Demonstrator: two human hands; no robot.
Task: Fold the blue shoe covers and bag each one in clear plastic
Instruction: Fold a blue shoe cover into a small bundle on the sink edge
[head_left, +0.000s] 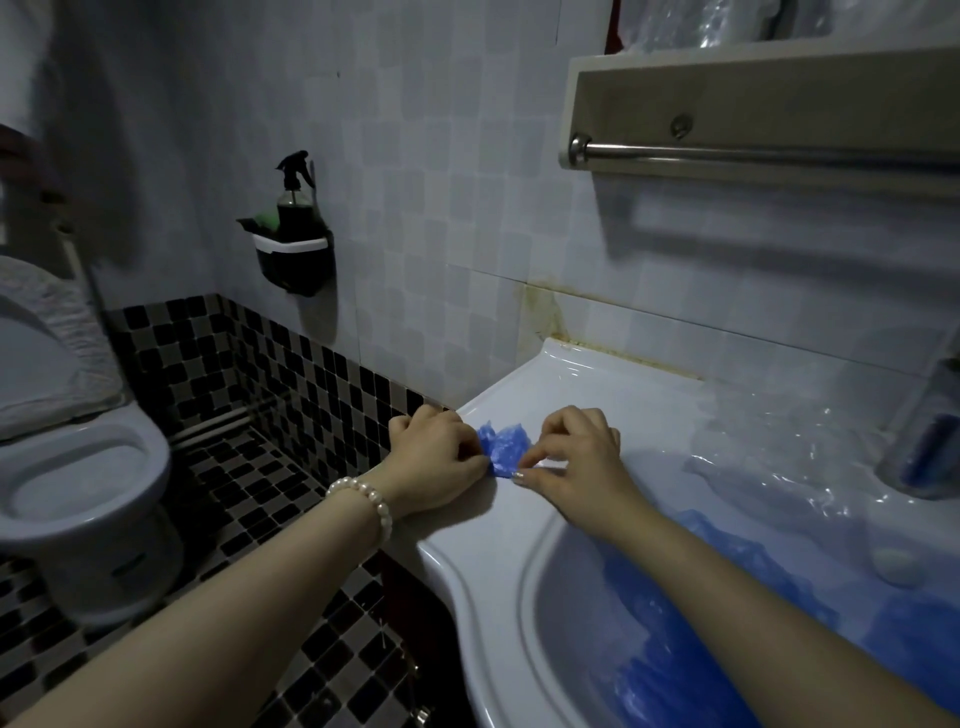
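Dim bathroom, pale tiled wall (415, 156), black-and-grey mosaic floor (291, 499), toilet (78, 467), towel rail (753, 153)

Both forearms are stretched forward. The left hand (439, 457) is curled, knuckles up — the right hand (576, 452) is bent likewise, its fingertips (521, 477) pinched downward, close beside it.

A small blue shoe cover (503, 449) sits bunched and crinkled, slightly below the middle of the frame, on the flat white rim of the sink (519, 519). More blue covers (691, 623) lie in a loose, rumpled heap in the basin at lower right, partly hidden behind a forearm. Clear plastic (769, 452), wrinkled and glossy, is spread over the rim at right centre, just above the heap; whether it is one bag or several cannot be told.
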